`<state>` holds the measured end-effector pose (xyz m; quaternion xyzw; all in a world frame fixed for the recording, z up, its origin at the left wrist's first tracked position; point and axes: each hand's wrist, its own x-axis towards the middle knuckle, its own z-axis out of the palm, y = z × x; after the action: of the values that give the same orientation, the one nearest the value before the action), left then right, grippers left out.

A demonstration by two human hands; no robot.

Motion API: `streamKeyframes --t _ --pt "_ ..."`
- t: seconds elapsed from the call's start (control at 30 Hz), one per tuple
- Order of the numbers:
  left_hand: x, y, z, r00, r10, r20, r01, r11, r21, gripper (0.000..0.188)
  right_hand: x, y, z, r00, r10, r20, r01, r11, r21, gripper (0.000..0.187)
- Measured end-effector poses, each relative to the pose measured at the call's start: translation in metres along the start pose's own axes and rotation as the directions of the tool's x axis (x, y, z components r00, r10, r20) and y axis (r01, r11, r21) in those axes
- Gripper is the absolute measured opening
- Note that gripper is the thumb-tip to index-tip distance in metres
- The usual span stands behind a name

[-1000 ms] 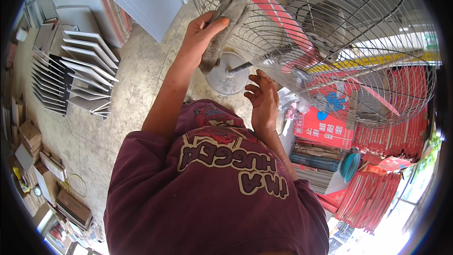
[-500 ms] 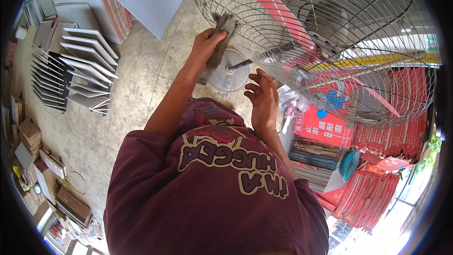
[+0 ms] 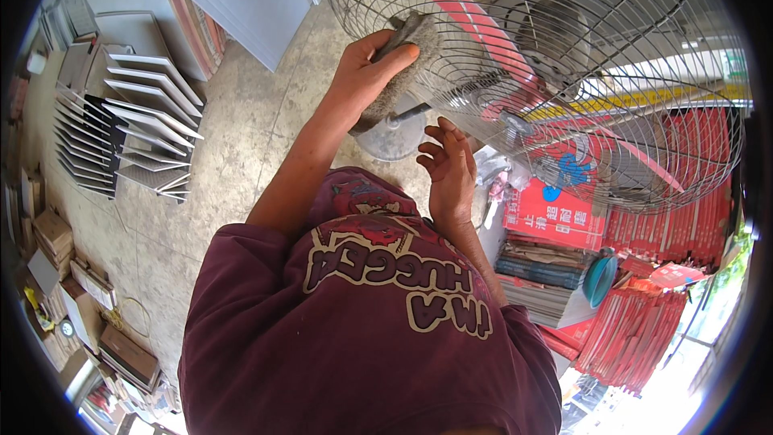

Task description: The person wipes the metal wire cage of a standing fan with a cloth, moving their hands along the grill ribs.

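Observation:
A large wire-caged fan [image 3: 515,72] with pinkish-red blades fills the upper right. My left hand [image 3: 366,72] grips a dirty grey cloth [image 3: 419,48] against the left side of the cage, its thumb on top and part of the cloth hanging below. Lower down, my right hand [image 3: 449,169] is raised beside the cage's lower left edge with its fingers loosely bent and apart. Nothing shows in that hand, and I cannot tell whether it touches the wires. The fan's round grey base [image 3: 390,143] stands on the floor between both hands.
Red cartons [image 3: 555,213] are stacked under and beyond the fan on the right, with a teal round object [image 3: 600,280] on them. Racks of tile samples [image 3: 153,93] stand at the left, and a large pale panel [image 3: 241,0] leans at the back. Cardboard boxes [image 3: 129,350] line the lower left.
My left hand has shifted slightly right with the cloth, which now presses more broadly over the cage wires. The fan cage has moved slightly. My right hand stays in place.

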<state>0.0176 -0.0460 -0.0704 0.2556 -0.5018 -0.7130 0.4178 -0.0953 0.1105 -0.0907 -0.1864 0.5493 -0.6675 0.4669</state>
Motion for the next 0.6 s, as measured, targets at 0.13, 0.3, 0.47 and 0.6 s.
streamKeyframes --t 0.13,0.3,0.47,0.6 --pt "-0.004 0.009 0.005 0.988 0.091 0.128 -0.077 0.991 -0.107 0.023 0.000 0.000 0.000 1.000 0.004 -0.013 -0.004 1.000 0.000 0.033" --pt "0.007 -0.033 0.002 0.999 -0.034 -0.008 0.033 0.993 -0.116 0.025 0.001 -0.001 -0.001 1.000 0.006 -0.022 -0.006 1.000 0.011 0.034" --pt "0.013 -0.066 -0.003 0.976 -0.177 -0.127 0.167 0.982 -0.087 0.026 0.001 0.000 -0.002 0.999 0.007 -0.038 -0.006 1.000 0.011 0.034" --pt "0.014 -0.079 -0.003 0.957 -0.252 -0.141 0.242 0.966 -0.088 0.028 0.002 0.000 -0.001 0.999 0.016 -0.028 -0.015 1.000 0.025 0.033"
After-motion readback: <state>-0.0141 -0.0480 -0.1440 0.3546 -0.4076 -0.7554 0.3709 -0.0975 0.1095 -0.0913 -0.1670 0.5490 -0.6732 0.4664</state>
